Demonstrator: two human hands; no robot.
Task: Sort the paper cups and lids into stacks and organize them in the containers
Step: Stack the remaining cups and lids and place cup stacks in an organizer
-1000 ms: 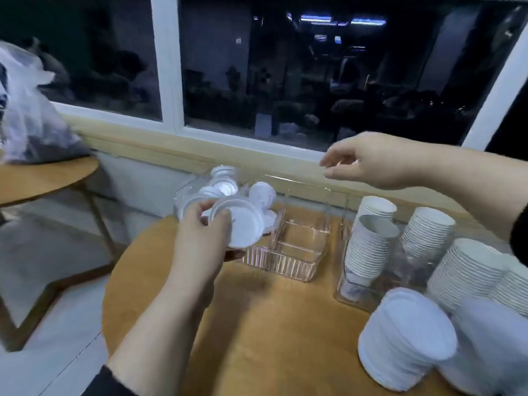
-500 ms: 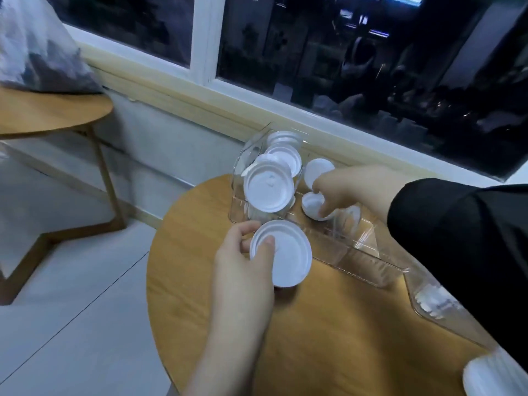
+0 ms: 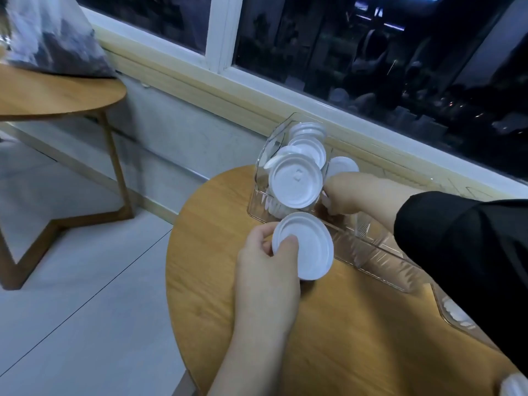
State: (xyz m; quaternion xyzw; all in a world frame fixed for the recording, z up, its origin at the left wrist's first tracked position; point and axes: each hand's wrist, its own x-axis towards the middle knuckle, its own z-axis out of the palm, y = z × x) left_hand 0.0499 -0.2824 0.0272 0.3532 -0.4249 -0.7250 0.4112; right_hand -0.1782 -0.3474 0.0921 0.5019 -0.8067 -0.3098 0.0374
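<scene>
Left-hand fingers [image 3: 285,245] pinch a white lid [image 3: 304,247] by its near-left rim, holding it just near the clear container [image 3: 368,252], likely ready to stack. Right hand [image 3: 354,192] reaches inside, fingers curled among loose lids [image 3: 295,181]; whether they grip one, I cannot tell. All over the round table [image 3: 343,324].

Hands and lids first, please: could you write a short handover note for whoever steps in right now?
Left hand: holds one white lid by its rim, just in front of the clear container.
Right hand: reaches into the container beside the standing lids; whether it grips anything is hidden.
Done: several lids already sit together at the container's left end.
Left: add the held lid, tidy the stack; a second container with white pieces shows at the right edge.
</scene>
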